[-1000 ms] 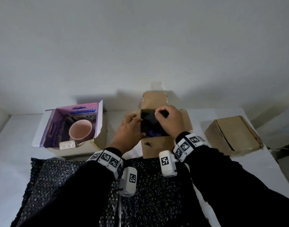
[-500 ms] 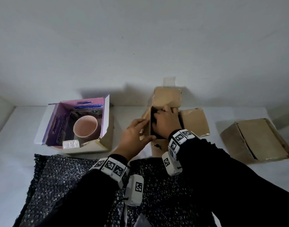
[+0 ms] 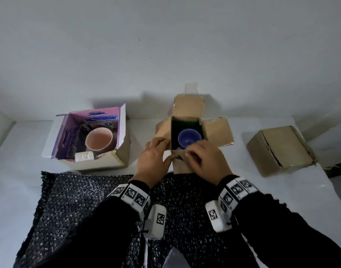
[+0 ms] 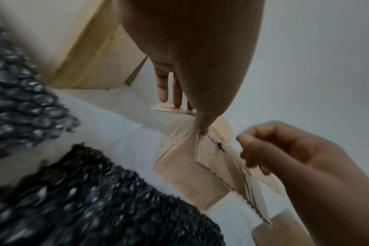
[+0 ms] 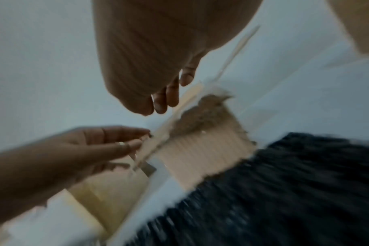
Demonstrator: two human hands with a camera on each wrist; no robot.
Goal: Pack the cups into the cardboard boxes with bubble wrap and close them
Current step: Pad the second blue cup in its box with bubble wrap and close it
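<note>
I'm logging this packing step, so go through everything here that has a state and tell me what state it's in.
Middle box: open, flaps spread.
Blue cup: upright inside middle box.
Purple box: open.
Pink cup: upright inside purple box, unwrapped.
Right box: closed.
Bubble wrap: spread flat on table.
Left hand: at middle box's near-left corner.
Right hand: fingers curled over near flap.

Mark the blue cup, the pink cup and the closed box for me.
blue cup [image 3: 189,139], head view, inside of the bowl.
pink cup [image 3: 99,140], head view, inside of the bowl.
closed box [image 3: 280,146], head view, top flap.
</note>
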